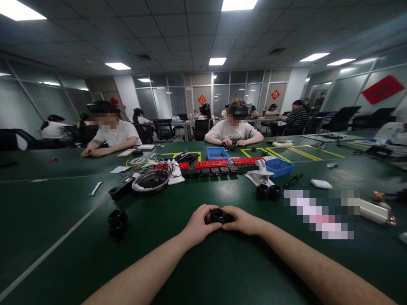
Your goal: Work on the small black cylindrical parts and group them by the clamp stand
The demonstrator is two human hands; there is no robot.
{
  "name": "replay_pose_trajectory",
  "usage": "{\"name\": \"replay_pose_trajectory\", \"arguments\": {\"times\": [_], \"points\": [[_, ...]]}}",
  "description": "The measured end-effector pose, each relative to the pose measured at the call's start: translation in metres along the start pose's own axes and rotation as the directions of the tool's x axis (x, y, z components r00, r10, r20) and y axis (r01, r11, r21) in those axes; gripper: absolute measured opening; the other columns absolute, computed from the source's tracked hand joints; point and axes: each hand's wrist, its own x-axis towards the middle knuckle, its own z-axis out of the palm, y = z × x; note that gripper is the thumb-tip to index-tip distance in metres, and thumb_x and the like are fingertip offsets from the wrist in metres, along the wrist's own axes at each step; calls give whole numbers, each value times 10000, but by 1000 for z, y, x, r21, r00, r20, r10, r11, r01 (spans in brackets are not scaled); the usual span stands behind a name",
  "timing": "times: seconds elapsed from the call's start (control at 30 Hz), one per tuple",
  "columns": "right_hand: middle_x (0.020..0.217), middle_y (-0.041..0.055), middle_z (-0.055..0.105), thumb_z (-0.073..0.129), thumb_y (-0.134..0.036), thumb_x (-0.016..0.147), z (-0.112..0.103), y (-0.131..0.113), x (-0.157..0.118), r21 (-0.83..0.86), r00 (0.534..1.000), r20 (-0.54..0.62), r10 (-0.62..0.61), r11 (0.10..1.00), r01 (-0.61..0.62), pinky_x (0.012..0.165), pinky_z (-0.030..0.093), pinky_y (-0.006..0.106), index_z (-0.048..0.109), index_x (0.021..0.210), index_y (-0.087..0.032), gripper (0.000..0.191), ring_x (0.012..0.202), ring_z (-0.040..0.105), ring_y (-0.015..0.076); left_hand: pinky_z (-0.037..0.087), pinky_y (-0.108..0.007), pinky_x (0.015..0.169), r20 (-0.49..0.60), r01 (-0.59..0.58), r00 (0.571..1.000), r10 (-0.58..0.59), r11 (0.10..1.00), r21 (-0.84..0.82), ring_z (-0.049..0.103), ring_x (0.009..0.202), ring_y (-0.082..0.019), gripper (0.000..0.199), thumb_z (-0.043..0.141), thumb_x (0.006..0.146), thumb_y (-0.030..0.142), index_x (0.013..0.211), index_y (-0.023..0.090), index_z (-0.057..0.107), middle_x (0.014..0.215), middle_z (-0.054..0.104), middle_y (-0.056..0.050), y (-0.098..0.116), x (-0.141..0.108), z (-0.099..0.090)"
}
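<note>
In the head view, a glossy black round part (pixel 218 215) with a round opening on top is between my two hands, low over the green table or resting on it. My left hand (pixel 201 223) curls around its left side, fingers behind and thumb in front. On the other side, my right hand (pixel 241 220) closes around it the same way, the thumbs nearly touching. Its underside is hidden by the fingers. Two similar black round parts (pixel 117 223) sit together to the left. Another such pair (pixel 269 192) lies to the right, by a white clamp-like stand (pixel 260 173).
Across the green table (pixel 178 271) are a metal bowl (pixel 151 186), a wrench (pixel 96 189), red socket strips (pixel 211 164), a blue tray (pixel 280 168) and a further blue tray (pixel 218 153). Two people sit opposite, their hands on the table. A white rounded object (pixel 321 184) lies right.
</note>
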Motion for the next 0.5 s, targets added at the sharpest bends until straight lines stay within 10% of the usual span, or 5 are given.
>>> {"name": "replay_pose_trajectory", "arguments": {"times": [0.5], "points": [[814, 12, 544, 594, -210, 642, 4, 9, 2, -7, 998, -55, -6, 1000, 6, 667, 393, 259, 549, 894, -144, 264, 742, 496, 150, 404, -264, 671, -2, 1, 1000, -1, 1000, -4, 489, 783, -158, 377, 605, 628, 261, 994, 216, 521, 915, 503, -26, -3, 1, 2]]}}
